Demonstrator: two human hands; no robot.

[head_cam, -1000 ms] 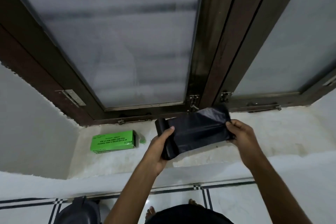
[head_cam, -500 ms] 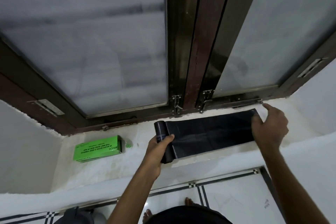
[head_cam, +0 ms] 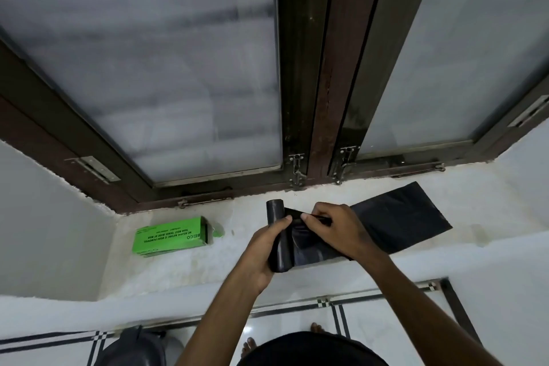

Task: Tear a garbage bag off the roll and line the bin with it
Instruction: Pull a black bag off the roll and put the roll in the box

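Right hand (head_cam: pixel 338 230) comes back in from the far end of the strip and now sits right beside the left hand (head_cam: pixel 264 249), thumbs nearly meeting. It's pinching the black bag (head_cam: pixel 398 218) just where it leaves the roll (head_cam: pixel 277 235), fingers curled tight, plastic bunching under them. Left hand is wrapped around the roll's middle, thumb on top, gripping it firmly, roll lifted a little and angled toward the window. Both roll ends stick out clear of the fist, above and below.

Beyond the right hand the unrolled bag lies flat across the sill (head_cam: pixel 490 202), its far edge cut straight, corners loose, with bare sill all around it and out to the side wall. Its near edge runs close to the sill's front lip. Past the knuckles, the window frame (head_cam: pixel 300 128) and its latches stand just behind the roll's top end — tight room there.

Off to the left hand's outer side, well apart, a green box (head_cam: pixel 170 236) rests on the sill, open stone between. Below the left forearm, down on the tiled floor, the dark bin (head_cam: pixel 133 348) peeks in at the bottom edge.
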